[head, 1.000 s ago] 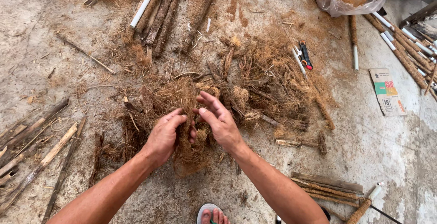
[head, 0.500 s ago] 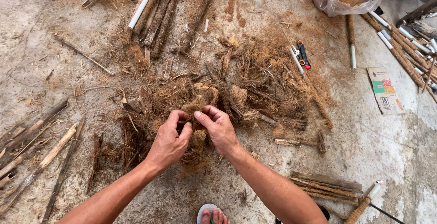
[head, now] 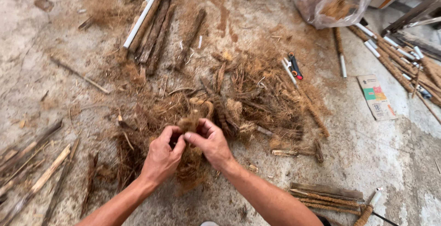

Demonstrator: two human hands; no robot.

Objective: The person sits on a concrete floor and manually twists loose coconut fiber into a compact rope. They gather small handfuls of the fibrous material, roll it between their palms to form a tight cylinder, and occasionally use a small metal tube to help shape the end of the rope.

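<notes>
A clump of brown coir fibre (head: 190, 124) is gripped between both hands at the lower middle of the head view. The left hand (head: 161, 158) is closed on the clump from the left, its fingers curled into the fibre, and the right hand (head: 212, 143) is closed on it from the right, with the thumb and forefinger pinched at the top of the tuft. The two hands are seen touching each other at the fingertips, and the clump is held directly between and beneath them, with loose strands hanging below the palms towards the concrete floor (head: 41, 61).

The gripped clump is joined to a wider heap of loose fibre (head: 257, 97), which is spread just beyond the hands and to their right. A row of fibre-wrapped sticks with white ends (head: 149, 24) is laid further off, above the left hand. A red and black tool (head: 295, 65) is seen at the far edge of the heap, well apart from the hands. A clear plastic bag (head: 333, 1) is placed at the upper right, and a printed card packet (head: 376, 96) lies on the floor to the right. Bare wooden sticks (head: 32, 161) are scattered to the left of the left hand.
</notes>
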